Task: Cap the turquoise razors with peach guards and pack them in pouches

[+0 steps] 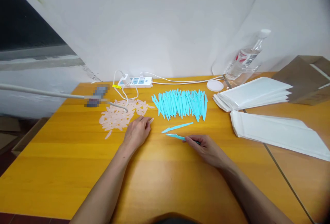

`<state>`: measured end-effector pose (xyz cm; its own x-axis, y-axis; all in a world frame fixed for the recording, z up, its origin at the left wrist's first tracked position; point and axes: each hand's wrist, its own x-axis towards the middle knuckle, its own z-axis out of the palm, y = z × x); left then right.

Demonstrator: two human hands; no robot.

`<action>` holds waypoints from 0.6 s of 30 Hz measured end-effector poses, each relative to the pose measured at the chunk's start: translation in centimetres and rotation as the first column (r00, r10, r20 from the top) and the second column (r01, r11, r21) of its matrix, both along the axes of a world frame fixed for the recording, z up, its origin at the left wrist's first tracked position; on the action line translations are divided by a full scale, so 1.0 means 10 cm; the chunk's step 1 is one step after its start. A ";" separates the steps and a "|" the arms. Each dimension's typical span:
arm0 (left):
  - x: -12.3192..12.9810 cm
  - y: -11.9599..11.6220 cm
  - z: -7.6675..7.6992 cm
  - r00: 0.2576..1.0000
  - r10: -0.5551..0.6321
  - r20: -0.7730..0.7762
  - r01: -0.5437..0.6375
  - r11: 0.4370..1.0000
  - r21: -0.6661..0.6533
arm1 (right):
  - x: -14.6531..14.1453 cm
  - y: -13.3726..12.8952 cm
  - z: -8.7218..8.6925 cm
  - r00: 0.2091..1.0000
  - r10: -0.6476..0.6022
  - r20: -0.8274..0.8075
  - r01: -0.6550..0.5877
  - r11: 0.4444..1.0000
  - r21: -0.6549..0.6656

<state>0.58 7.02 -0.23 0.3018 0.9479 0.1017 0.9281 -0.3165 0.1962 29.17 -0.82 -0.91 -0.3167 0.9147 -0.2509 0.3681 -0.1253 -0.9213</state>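
My left hand (138, 130) is closed on a small translucent pinkish cap (151, 120), its tip showing past the fingertips. Beside that hand, at its upper left, lies a spread pile of similar caps (116, 115). My right hand (203, 146) grips one turquoise knife-shaped stick (176, 136) by its right end, the narrow tip pointing left. Just above it another turquoise stick (177, 127) lies loose on the wooden table (160, 182). Farther back is a row of turquoise sticks (179, 103), packed closely and overlapping.
White padded envelopes (275, 131) lie at the right, before a cardboard box (304, 79). A clear bottle (244, 57) and a round white lid (215, 85) stand near the wall. A power strip (139, 82) with cables sits behind the caps; a grey cable (51, 91) crosses the left.
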 end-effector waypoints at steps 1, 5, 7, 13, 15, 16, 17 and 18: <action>0.01 -0.03 0.03 1.000 0.001 -0.013 -0.001 0.999 -0.035 | 0.00 0.01 0.00 1.000 0.013 0.008 -0.013 1.000 -0.005; 0.07 -0.05 0.07 1.000 -0.010 -0.003 0.010 0.997 -0.076 | 0.01 0.08 0.04 0.994 0.094 0.059 -0.092 0.995 -0.038; 0.08 -0.03 0.07 0.996 0.028 0.083 -0.020 0.995 -0.095 | 0.01 0.13 0.07 0.988 0.137 0.066 -0.135 0.990 -0.039; 0.07 -0.14 0.05 0.765 0.194 0.614 0.041 0.937 -0.347 | 0.00 0.21 0.04 0.990 0.134 0.050 -0.132 0.990 -0.047; 0.07 -0.23 0.02 0.525 0.336 0.782 0.153 0.866 -0.475 | 0.01 0.21 0.01 0.994 0.105 0.037 -0.103 0.992 -0.067; 0.08 -0.27 0.00 0.438 0.394 0.808 0.194 0.837 -0.512 | 0.02 0.21 0.00 0.995 0.095 0.031 -0.093 0.993 -0.074; 0.09 -0.30 -0.02 0.376 0.434 0.819 0.221 0.816 -0.534 | 0.03 0.21 -0.01 0.996 0.088 0.025 -0.086 0.993 -0.079; 0.10 -0.33 -0.04 0.335 0.458 0.823 0.242 0.803 -0.545 | 0.04 0.20 -0.02 0.996 0.084 0.018 -0.082 0.993 -0.080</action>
